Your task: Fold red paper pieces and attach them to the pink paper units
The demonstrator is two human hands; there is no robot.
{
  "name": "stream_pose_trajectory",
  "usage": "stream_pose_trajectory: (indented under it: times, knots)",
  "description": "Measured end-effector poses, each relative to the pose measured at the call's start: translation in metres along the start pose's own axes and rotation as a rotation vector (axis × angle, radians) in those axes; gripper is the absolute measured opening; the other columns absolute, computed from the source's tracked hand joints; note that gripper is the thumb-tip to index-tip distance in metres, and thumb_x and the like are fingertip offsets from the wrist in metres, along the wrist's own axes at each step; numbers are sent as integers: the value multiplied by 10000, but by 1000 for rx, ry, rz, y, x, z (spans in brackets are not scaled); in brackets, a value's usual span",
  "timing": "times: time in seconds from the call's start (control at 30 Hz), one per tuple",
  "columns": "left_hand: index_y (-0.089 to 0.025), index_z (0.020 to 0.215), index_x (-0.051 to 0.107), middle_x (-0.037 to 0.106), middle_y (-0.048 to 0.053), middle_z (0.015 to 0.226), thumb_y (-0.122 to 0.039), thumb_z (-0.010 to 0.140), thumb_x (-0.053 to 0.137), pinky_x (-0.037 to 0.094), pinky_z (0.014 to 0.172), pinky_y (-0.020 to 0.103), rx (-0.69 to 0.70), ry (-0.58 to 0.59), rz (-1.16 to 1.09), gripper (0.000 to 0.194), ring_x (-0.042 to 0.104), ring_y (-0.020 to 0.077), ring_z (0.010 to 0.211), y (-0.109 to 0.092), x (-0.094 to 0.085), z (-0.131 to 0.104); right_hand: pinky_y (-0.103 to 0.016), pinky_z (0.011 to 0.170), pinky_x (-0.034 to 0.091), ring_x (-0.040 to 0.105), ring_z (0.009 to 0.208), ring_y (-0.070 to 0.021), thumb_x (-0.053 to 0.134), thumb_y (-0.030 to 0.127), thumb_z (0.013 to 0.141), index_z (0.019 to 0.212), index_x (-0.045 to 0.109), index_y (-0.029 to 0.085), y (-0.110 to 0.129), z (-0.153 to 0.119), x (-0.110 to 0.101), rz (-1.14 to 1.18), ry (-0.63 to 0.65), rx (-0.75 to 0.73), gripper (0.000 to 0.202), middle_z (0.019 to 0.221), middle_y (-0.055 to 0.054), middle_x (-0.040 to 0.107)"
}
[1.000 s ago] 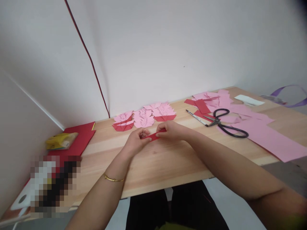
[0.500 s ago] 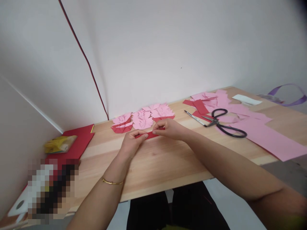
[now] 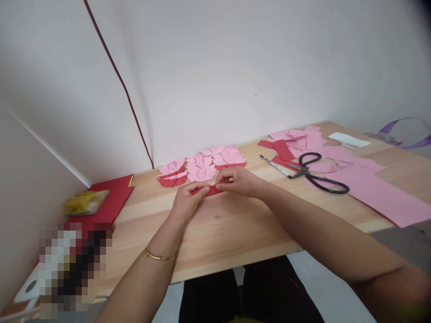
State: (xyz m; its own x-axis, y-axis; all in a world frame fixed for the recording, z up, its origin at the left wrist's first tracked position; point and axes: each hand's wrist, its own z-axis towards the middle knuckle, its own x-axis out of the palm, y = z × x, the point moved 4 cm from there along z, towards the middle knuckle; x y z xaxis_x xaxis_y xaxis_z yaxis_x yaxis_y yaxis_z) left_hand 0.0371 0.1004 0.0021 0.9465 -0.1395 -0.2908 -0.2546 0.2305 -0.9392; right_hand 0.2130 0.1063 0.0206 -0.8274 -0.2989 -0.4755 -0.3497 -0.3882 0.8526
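Between my hands, low over the wooden table, is a narrow strip of red paper (image 3: pixel 213 191). My left hand (image 3: pixel 190 199) pinches its left end between thumb and fingers. The right part of the strip is pinched by my right hand (image 3: pixel 237 181), whose fingers cover that end. Just behind my hands lie pink cut paper pieces (image 3: pixel 201 168) with jagged edges, and a red and pink cut piece (image 3: pixel 172 178) is at their left.
Black-handled scissors (image 3: pixel 305 171) and a pen (image 3: pixel 276 166) lie at the right, beside red and pink scraps (image 3: pixel 336 154) and a large pink sheet (image 3: pixel 387 195). At the left, a yellow packet (image 3: pixel 85 202) rests on red sheets (image 3: pixel 116 202). A wall (image 3: pixel 215 80) stands behind the table.
The view has shifted very slightly. Both hands keep their pinch on the red paper, with hardly any visible finger movement.
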Motion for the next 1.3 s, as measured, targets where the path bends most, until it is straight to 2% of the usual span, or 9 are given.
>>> stream_pose_trajectory:
  times: [0.33, 0.6, 0.77, 0.87, 0.93, 1.07, 1.17, 1.23, 1.3]
  knots:
    - [-188, 806, 727, 684, 64, 833, -346, 720, 666, 435, 780, 319, 28, -12, 49, 190, 593, 178, 795, 1, -2, 0, -235, 624, 392, 543, 704, -122, 621, 298, 723, 796, 661, 179, 0, -1, -1, 14, 41, 43, 146, 765, -11, 642]
    - [-205, 805, 732, 676, 58, 827, -320, 736, 645, 421, 778, 309, 74, 18, 88, 159, 579, 185, 809, -8, -1, -2, -246, 642, 408, 563, 755, -139, 618, 299, 743, 829, 668, 184, 2, -2, 0, 26, 64, 33, 152, 822, -28, 654]
    - [-216, 756, 724, 670, 40, 773, -298, 769, 603, 410, 750, 294, 162, 50, 225, 146, 569, 173, 769, -18, 3, -4, -231, 597, 374, 529, 687, -118, 603, 292, 758, 793, 644, 171, 4, -2, 4, -61, 64, 6, 133, 763, -19, 628]
    - [-208, 694, 713, 674, 39, 758, -291, 746, 625, 412, 745, 291, 141, 64, 246, 132, 576, 172, 758, -18, 6, -4, -230, 586, 344, 494, 649, -107, 591, 253, 755, 735, 614, 162, 5, -2, 6, -174, 56, -48, 96, 721, -10, 610]
    - [-196, 706, 708, 677, 40, 763, -299, 708, 667, 422, 740, 290, 76, 23, 161, 111, 585, 169, 751, -13, 5, -3, -232, 585, 331, 472, 629, -101, 571, 234, 762, 718, 595, 158, 6, -2, 7, -215, 50, -82, 91, 697, -5, 593]
    - [-191, 900, 686, 683, 29, 813, -371, 670, 705, 457, 741, 293, -82, -137, -292, 293, 604, 145, 721, 1, 5, -1, -228, 576, 349, 471, 622, -100, 518, 265, 794, 733, 560, 160, 7, -1, 4, -42, 5, -29, 129, 698, -1, 565]
    - [-175, 902, 686, 695, 41, 848, -338, 650, 730, 464, 793, 309, -112, -41, -458, 304, 620, 156, 775, 5, 17, -2, -224, 567, 366, 482, 626, -103, 520, 298, 788, 726, 541, 162, 5, 0, 5, 106, -26, 25, 150, 695, 0, 551]
    - [-150, 871, 697, 699, 64, 841, -313, 637, 742, 468, 797, 323, -136, 49, -431, 289, 624, 178, 799, 6, 26, -4, -223, 557, 369, 484, 612, -103, 522, 312, 785, 730, 534, 163, 4, 1, 8, 159, -38, 44, 160, 668, 6, 539]
    - [-137, 859, 705, 700, 78, 813, -328, 644, 734, 479, 760, 332, -167, 75, -374, 290, 624, 189, 772, 9, 30, -6, -222, 551, 370, 483, 599, -101, 521, 315, 783, 735, 529, 165, 4, 1, 11, 185, -48, 49, 158, 643, 14, 529]
